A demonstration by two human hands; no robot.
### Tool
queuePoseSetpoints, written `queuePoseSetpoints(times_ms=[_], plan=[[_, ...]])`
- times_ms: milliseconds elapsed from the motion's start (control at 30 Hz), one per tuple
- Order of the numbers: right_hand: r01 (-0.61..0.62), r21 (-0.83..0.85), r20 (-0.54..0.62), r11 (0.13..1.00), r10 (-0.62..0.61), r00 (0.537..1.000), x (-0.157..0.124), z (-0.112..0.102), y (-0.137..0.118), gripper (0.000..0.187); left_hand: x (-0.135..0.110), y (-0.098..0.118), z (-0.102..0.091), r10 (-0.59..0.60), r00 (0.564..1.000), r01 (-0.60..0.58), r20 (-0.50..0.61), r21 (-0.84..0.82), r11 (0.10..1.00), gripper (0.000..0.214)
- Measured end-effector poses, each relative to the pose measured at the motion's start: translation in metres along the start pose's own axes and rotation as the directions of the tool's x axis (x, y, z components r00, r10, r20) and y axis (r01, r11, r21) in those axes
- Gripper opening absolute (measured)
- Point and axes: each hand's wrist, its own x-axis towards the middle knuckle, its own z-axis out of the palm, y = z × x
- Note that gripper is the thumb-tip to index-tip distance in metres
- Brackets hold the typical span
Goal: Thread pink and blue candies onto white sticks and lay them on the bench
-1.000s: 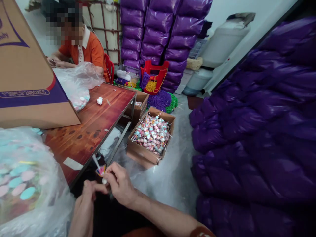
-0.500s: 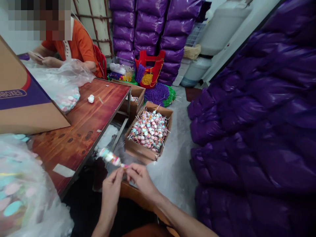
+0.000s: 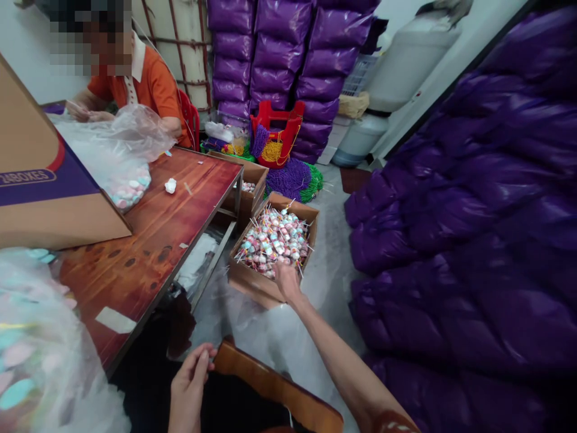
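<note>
Over the near edge of a cardboard box my right hand reaches down onto a heap of wrapped marshmallow sticks. Its fingertips blend into the heap, so whether they grip a stick cannot be made out. The sticks carry pink, white and pale blue marshmallows in clear wrap. My left hand is low in view, near the end of a brown wooden rail. Its fingers are curled, thumb against them, with nothing visible in them.
A wood-patterned table stands at left with a printed carton and a bag of loose marshmallows. Across it sits a person in orange. Stacked purple bags line the right. Behind the box are bead strings and a red stool.
Both hands held a wrapped marshmallow stick together near the table edge. My right hand has since moved forward to the box; my left has dropped lower and the stick is gone from it.
</note>
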Motion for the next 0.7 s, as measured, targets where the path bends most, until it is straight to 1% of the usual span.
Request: queuePoseSetpoints(times_ms=[67,200,267,300,367,400,467,533,600,667,700], plan=[[-0.015,-0.004,-0.075,1.0,0.014,0.997,0.004,-0.014,0.006,0.032,0.0,-0.009,-0.004,-0.023,1.0,0.023,-0.01,-0.005,1.0,0.069],[-0.037,0.011,-0.238,0.999,0.038,0.971,0.024,-0.054,0.019,0.054,0.002,-0.018,-0.01,-0.053,0.998,0.051,-0.024,-0.043,0.998,0.072],[-0.03,0.011,-0.271,0.999,0.032,0.962,0.035,-0.065,0.022,0.058,0.001,-0.018,-0.01,-0.066,0.998,0.064,-0.017,-0.065,0.996,0.074],[-0.025,0.006,-0.27,1.0,0.026,0.963,0.038,-0.065,0.022,0.056,0.0,-0.016,-0.01,-0.059,0.998,0.058,-0.014,-0.072,0.996,0.072],[-0.023,-0.014,-0.237,1.0,0.018,0.971,0.04,-0.054,0.019,0.047,-0.005,-0.012,-0.008,-0.017,1.0,0.017,-0.003,-0.077,0.997,0.067],[-0.02,-0.031,-0.212,0.999,0.014,0.977,0.038,-0.043,0.017,0.043,-0.008,-0.01,-0.007,0.01,1.0,-0.009,0.005,-0.073,0.997,0.065],[0.005,-0.071,-0.155,0.997,-0.016,0.988,0.03,-0.018,0.008,0.041,-0.015,-0.005,-0.008,0.054,0.998,-0.053,0.016,-0.059,0.997,0.062],[0.084,-0.109,-0.089,0.99,-0.094,0.992,0.024,0.007,-0.006,0.041,-0.022,-0.002,-0.011,0.075,0.997,-0.075,0.001,-0.046,0.996,0.061],[0.193,-0.138,-0.02,0.971,-0.197,0.98,0.025,0.027,-0.025,0.042,-0.028,-0.002,-0.017,0.073,0.997,-0.074,-0.013,-0.037,0.997,0.06],[0.295,-0.163,0.042,0.941,-0.292,0.955,0.034,0.038,-0.046,0.042,-0.031,-0.004,-0.022,0.072,0.996,-0.073,-0.043,-0.035,0.997,0.059],[0.345,-0.174,0.075,0.922,-0.336,0.939,0.039,0.04,-0.056,0.041,-0.032,-0.006,-0.023,0.075,0.995,-0.077,-0.061,-0.038,0.996,0.059]])
